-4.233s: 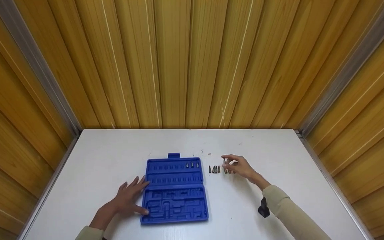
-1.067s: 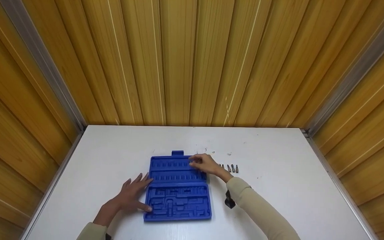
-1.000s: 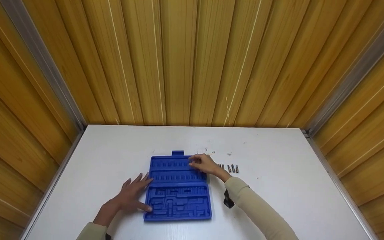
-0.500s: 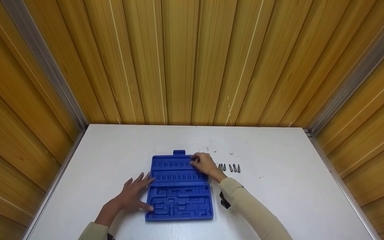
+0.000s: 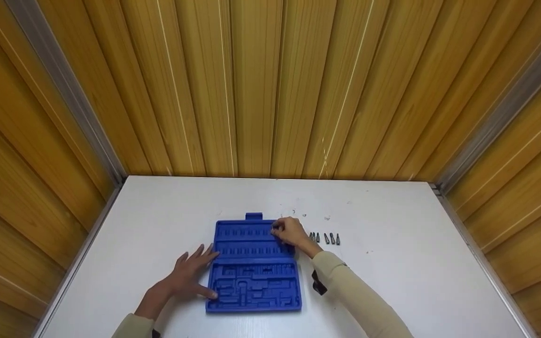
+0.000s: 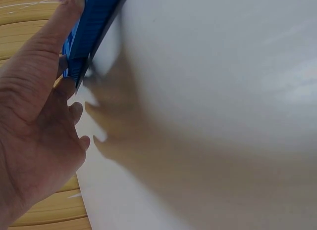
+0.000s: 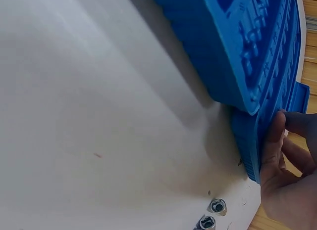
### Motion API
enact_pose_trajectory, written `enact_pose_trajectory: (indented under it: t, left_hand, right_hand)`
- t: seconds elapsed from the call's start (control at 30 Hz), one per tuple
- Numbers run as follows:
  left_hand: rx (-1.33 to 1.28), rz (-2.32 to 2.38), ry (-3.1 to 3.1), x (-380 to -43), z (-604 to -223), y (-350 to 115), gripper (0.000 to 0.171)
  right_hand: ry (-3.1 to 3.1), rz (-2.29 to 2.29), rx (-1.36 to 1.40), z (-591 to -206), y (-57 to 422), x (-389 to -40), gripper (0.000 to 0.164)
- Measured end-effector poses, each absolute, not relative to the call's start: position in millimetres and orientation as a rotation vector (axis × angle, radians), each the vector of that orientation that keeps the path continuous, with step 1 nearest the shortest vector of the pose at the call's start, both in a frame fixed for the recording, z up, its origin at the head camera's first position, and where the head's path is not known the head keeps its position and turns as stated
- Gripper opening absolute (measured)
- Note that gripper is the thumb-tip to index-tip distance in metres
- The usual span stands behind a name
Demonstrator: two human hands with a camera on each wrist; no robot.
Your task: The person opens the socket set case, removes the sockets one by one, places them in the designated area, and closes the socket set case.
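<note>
An unfolded blue plastic tool case point(image 5: 254, 258) lies on the white table, its moulded slots facing up. Fingers spread, my left hand point(image 5: 185, 275) rests along the case's left side, with the thumb on the rim of the near half; the left wrist view shows this thumb point(image 6: 49, 37) against the blue edge. Over the far half's upper right corner, my right hand point(image 5: 293, 232) pinches a small metal socket, mostly hidden by the fingers. In the right wrist view, thumb and fingers point(image 7: 275, 141) meet at the case. Several more sockets point(image 5: 332, 238) lie right of the case.
A latch tab point(image 5: 253, 216) sticks out from the case's far edge. Small specks point(image 5: 327, 218) dot the white table point(image 5: 392, 263) behind the sockets. Yellow wood-patterned panels point(image 5: 251, 94) enclose the back and sides. A black wrist device point(image 5: 318, 283) hangs under the right sleeve.
My right hand has moved left from the loose sockets to the case's upper right slots, carrying one socket. Over the last second its fingers shift only slightly. The left hand stays at the case.
</note>
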State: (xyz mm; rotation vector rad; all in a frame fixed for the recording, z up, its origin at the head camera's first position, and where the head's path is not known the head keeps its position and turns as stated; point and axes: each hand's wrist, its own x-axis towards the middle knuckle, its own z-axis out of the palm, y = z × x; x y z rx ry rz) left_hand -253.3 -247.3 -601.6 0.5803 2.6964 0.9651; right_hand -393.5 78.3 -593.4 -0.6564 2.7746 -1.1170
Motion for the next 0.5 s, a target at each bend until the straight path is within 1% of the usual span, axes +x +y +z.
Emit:
enact_pose_trajectory:
  t: [0.13, 0.4, 0.5]
  left_hand:
    - [0.593, 0.972, 2.692, -253.9, -602.8, -247.3, 0.114]
    - [0.602, 0.963, 2.701, -255.2, -604.4, -249.0, 0.115]
    - [0.604, 0.946, 2.703, -255.3, -605.3, -249.3, 0.116]
  right_hand:
    - [2.734, -1.133, -0.631, -589.7, 79.7, -392.2, 0.023]
    - [2.562, -1.341, -0.507, -582.5, 82.1, -392.0, 0.024]
    - [2.510, -1.423, -0.527, -580.7, 84.2, -389.4, 0.022]
